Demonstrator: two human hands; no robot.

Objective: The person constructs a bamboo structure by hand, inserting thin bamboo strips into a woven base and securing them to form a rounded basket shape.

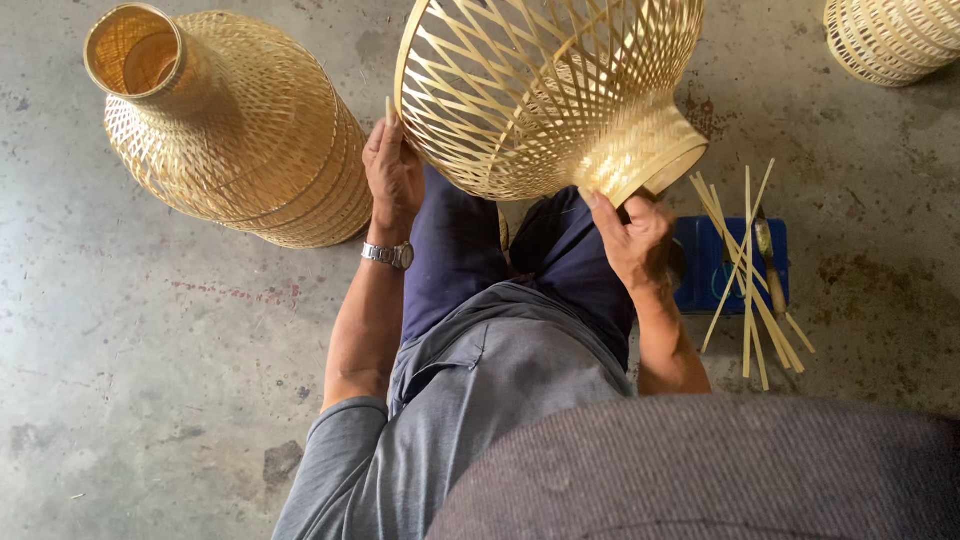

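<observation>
While both hands hold a pale woven bamboo lampshade (pixel 545 90) above the lap, left hand (pixel 392 178) grips its rim, right hand (pixel 632 240) its neck, over stained grey concrete floor (pixel 150 340).

Left basket (pixel 240 130) near — strips (pixel 750 270) right

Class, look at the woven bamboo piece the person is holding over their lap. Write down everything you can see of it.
The woven bamboo frame is pale yellow, made of thin strips crossed in an open diamond lattice. It flares wide, then narrows to a tightly woven neck ending in a round rim at lower right. It is tilted on its side above the knees, its top cut off by the picture edge. The left hand grips the wide edge; the right hand holds below the neck.
</observation>
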